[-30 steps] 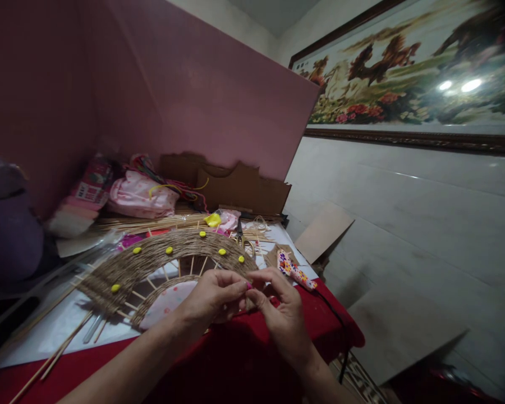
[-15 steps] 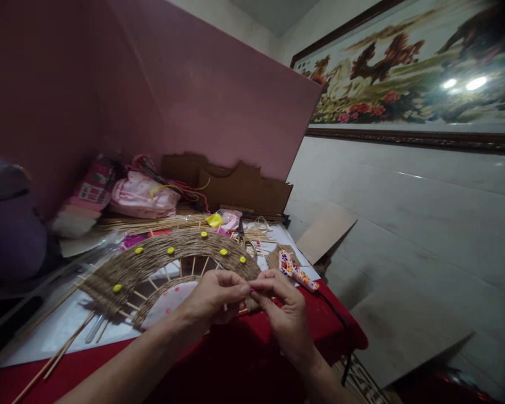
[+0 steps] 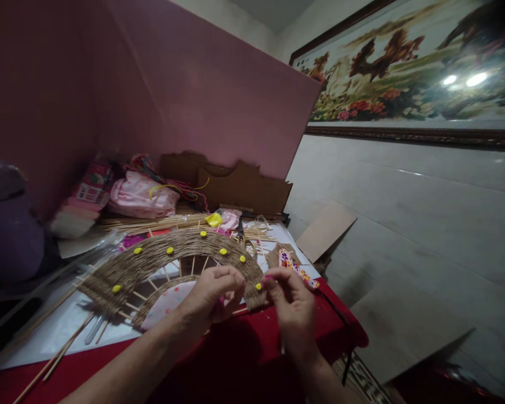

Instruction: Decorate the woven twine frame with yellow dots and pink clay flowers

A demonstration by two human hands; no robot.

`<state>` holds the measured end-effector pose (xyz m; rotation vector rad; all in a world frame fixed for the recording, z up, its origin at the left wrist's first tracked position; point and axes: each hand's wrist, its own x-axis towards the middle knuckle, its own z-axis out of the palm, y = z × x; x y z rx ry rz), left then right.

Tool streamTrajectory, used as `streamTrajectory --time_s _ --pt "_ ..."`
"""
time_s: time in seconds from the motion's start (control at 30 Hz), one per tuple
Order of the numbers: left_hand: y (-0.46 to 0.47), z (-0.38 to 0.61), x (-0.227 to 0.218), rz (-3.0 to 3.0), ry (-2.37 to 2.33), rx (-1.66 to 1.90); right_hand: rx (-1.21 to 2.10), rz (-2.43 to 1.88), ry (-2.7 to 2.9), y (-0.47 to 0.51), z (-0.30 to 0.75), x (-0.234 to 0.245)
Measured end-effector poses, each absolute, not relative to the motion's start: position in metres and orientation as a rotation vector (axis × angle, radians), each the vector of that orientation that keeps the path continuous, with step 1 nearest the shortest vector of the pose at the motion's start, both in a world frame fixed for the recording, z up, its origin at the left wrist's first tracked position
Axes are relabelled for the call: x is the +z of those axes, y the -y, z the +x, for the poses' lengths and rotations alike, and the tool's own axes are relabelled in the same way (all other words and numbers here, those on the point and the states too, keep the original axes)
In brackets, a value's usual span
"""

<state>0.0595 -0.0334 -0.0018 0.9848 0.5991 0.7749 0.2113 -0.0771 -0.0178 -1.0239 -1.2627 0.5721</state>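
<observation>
Two bare hands work over the near edge of a table draped in smooth red cloth (image 3: 336, 322). The right hand (image 3: 293, 303) pinches a tiny magenta bit (image 3: 269, 278) between thumb and fingertips, in front of the right end of a brown, fan-shaped woven panel (image 3: 151, 258); whether it touches the panel cannot be told. The left hand (image 3: 219, 294), to its left, is loosely curled around a magenta scrap (image 3: 221, 301), mostly hidden by the fingers.

The magenta bit looks light, soft and easily dented, like modelling clay, so a gentle fingertip pinch should suit it. The panel lies on a white sheet (image 3: 63, 334), its right end at the red cloth. It is probably light and springy, best held by its broad outer band; its thin wooden sticks (image 3: 152, 283) might snap.

That band is coarse, ridged twine, dotted with seven smooth, flattened yellow discs (image 3: 170, 251). The sticks radiate like spokes from a half-round of pale, spotted fabric (image 3: 168, 306) edged in twine. To the far right lies a flower-patterned, bent-shaped tool (image 3: 298, 271) with a black cord.
</observation>
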Motion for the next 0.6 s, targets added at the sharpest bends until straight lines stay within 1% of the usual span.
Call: streamTrajectory --time_s 0.1,0.17,0.23,0.43,0.6 --pt "0.033 0.057 0.000 0.925 -0.557 0.777 0.880 -0.934 0.960 0.073 0.214 -0.014" --pt "0.034 0.056 0.000 0.899 -0.565 0.780 1.062 -0.896 0.908 0.072 0.213 -0.013" --pt "0.034 0.056 -0.001 0.877 -0.603 0.782 1.153 -0.879 0.908 0.073 0.211 -0.014" --pt "0.029 0.053 -0.006 0.768 -0.551 0.734 1.168 -0.882 1.009 0.077 0.206 -0.023" --pt "0.028 0.055 -0.003 0.631 -0.437 0.831 1.087 -0.955 1.163 0.085 0.199 -0.024"
